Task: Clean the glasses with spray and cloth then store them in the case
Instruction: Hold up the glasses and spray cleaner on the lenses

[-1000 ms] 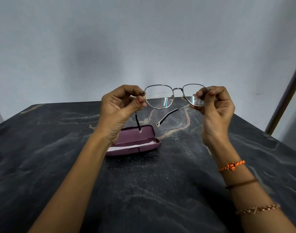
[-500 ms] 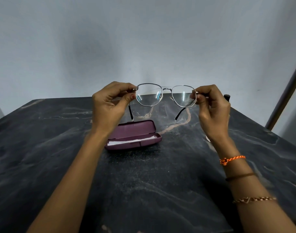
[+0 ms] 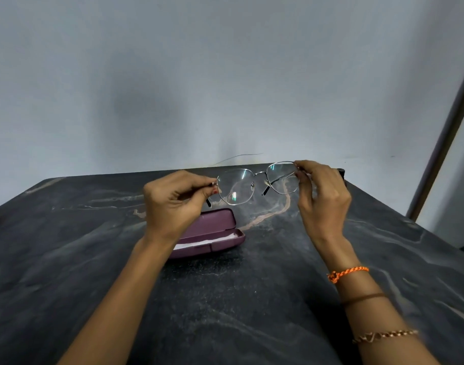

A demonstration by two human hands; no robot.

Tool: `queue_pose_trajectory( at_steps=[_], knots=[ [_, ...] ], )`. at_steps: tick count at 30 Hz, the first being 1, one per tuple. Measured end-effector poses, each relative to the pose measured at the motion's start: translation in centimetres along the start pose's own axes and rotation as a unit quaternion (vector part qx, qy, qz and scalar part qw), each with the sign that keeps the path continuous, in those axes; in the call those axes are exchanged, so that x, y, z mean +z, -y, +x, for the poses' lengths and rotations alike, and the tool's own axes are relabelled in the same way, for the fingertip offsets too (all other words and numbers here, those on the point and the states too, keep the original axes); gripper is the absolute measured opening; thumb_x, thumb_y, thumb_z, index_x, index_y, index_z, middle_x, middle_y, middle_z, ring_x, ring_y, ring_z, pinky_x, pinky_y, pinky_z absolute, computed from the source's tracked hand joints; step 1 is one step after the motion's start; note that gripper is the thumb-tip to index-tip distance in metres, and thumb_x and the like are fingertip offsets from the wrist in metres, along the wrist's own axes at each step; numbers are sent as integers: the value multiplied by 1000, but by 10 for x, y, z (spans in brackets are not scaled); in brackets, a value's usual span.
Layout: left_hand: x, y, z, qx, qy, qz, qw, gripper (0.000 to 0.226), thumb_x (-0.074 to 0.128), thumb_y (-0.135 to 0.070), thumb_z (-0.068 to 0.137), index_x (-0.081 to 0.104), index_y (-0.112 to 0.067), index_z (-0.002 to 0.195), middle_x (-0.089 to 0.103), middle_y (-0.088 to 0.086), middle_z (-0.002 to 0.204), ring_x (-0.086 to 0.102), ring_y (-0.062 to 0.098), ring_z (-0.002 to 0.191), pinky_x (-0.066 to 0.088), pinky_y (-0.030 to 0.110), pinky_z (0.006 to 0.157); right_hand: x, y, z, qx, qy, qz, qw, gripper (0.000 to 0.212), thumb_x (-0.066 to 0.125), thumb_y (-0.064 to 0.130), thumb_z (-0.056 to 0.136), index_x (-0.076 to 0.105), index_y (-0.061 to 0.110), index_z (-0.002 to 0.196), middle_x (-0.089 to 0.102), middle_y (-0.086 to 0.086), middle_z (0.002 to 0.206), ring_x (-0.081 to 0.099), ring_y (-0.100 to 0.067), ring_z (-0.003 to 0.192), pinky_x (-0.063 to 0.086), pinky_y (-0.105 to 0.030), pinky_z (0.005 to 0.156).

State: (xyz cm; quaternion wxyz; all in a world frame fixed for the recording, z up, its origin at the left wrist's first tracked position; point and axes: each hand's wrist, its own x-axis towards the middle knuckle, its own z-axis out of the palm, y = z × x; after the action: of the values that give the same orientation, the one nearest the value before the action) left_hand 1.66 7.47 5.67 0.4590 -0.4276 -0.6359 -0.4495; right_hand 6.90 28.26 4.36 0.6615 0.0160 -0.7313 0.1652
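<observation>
Thin silver metal-framed glasses (image 3: 257, 184) pinched at either end by left hand (image 3: 177, 204) and right hand (image 3: 324, 198), raised just above and behind open maroon hard-shell case (image 3: 212, 233) on dark marbled worktop (image 3: 67, 246).

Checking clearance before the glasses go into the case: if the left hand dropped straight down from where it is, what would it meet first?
Probably the open case: the left hand hovers over its left part, though depth is unclear from this single view.
</observation>
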Motion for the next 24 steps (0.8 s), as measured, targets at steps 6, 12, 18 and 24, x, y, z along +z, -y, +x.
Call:
queue_pose_trajectory(
  at_steps=[6, 12, 18, 24],
  knots=[
    [6, -8, -2, 2, 1, 5, 1000, 11, 74, 4, 66, 70, 6, 76, 65, 6, 77, 63, 12, 67, 54, 16, 60, -4, 0, 2, 26, -30, -33, 999, 17, 62, 2, 81, 66, 0, 97, 71, -14, 92, 63, -32, 84, 42, -28, 76],
    [17, -11, -7, 9, 21, 24, 999, 7, 73, 3, 67, 71, 6, 73, 70, 14, 70, 66, 18, 60, 54, 27, 56, -8, -10, 3, 93, -75, -81, 989, 22, 61, 7, 78, 65, 8, 100, 65, -16, 99, 56, -36, 89, 30, -23, 74],
    [29, -7, -5, 4, 15, 26, 1000, 10, 74, 2, 66, 70, 6, 74, 70, 15, 70, 67, 18, 62, 55, 23, 57, -8, -19, -5, 185, -77, -67, 977, 27, 57, 17, 79, 61, 12, 105, 58, -14, 106, 49, -28, 95, 28, -29, 76],
    [57, -2, 11, -23, -40, -17, 999, 12, 75, -1, 64, 70, 5, 74, 67, 6, 75, 65, 12, 61, 55, 19, 57, -2, -24, -21, 271, 13, -22, 962, 56, 63, 21, 78, 44, 18, 130, 47, -18, 122, 46, -34, 105, 38, -42, 81]
  ],
)
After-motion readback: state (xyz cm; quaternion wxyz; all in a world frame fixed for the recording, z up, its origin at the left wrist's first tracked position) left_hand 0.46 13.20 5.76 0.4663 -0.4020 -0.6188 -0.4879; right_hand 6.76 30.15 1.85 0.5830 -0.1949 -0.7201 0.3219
